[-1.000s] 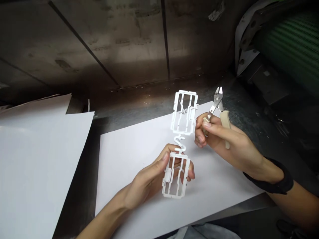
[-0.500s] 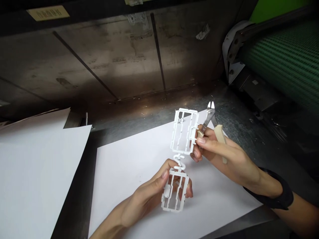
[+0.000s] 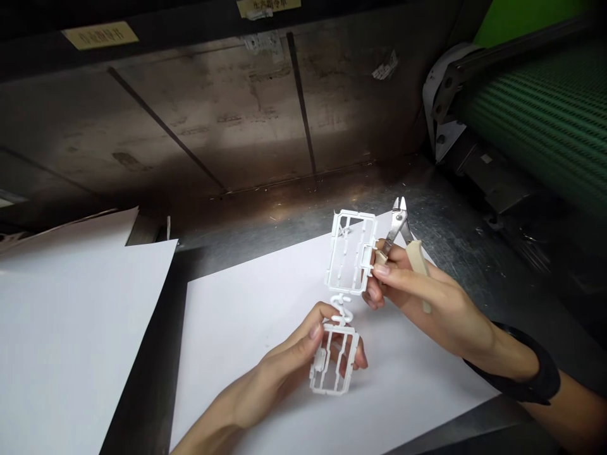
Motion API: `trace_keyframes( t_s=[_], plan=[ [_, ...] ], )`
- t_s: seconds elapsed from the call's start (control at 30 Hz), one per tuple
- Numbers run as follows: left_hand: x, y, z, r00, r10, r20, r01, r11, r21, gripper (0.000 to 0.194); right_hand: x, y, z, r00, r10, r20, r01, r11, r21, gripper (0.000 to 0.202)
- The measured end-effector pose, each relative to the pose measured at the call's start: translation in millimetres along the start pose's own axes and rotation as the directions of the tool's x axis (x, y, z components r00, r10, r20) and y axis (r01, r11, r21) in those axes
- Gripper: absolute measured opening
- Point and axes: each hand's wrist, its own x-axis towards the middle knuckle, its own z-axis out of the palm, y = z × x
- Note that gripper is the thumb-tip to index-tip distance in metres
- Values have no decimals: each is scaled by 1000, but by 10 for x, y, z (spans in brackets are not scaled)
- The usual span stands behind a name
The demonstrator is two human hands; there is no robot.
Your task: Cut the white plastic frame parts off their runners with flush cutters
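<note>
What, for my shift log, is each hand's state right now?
Left hand: closed, holding the lower white frame.
Right hand: closed, holding the cutters.

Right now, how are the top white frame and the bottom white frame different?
The top frame looks bigger in the picture than the bottom frame. The top frame's tab is on its right side; the bottom frame's is on its left. The left hand holds the bottom frame, while the right hand, with cutters, is at the top frame's edge. Both are white with long bars, and a squiggly piece sits between them.
</note>
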Motion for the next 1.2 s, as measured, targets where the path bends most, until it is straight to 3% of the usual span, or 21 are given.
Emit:
trace_keyframes(
  t_s=[0.17,0.3,0.6,0.83,0.9,0.97,1.03,1.07,1.1,1.2],
  plan=[
    [-16,15,15,1000,5,28,-5,1000,-3,41,-8,-5,13,1000,2,-21,-2,1000,-24,16],
    [-57,-23,8,999,-14,30,15,999,-44,56,-4,-11,22,999,10,-33,-11,1000,-26,16],
    [-17,-360,-22,997,64,41,-54,975,-214,75,-61,118,-27,996,32,-78,-41,992,-118,22],
    [-32,-151,86,998,67,11,-63,978,-199,67,-92,171,-74,991,-63,-121,31,967,-252,18],
    [-70,-77,111,999,23,-24,-26,991,-129,65,-71,127,-44,958,-183,-223,89,922,-376,18],
    [-94,-26,125,998,-22,-57,21,1000,-23,61,-36,80,-5,865,-392,-312,157,803,-574,21],
    [-97,5,134,994,-54,-91,60,996,59,57,-2,48,28,771,-566,-291,195,646,-738,28],
    [-91,14,138,994,-59,-96,68,994,85,57,10,42,37,752,-606,-258,203,586,-784,31],
    [-82,21,142,994,-62,-95,71,992,100,56,16,41,42,752,-619,-229,203,547,-812,35],
    [-47,30,148,994,-69,-82,79,989,127,57,12,55,24,808,-556,-197,153,521,-840,39]
  ],
)
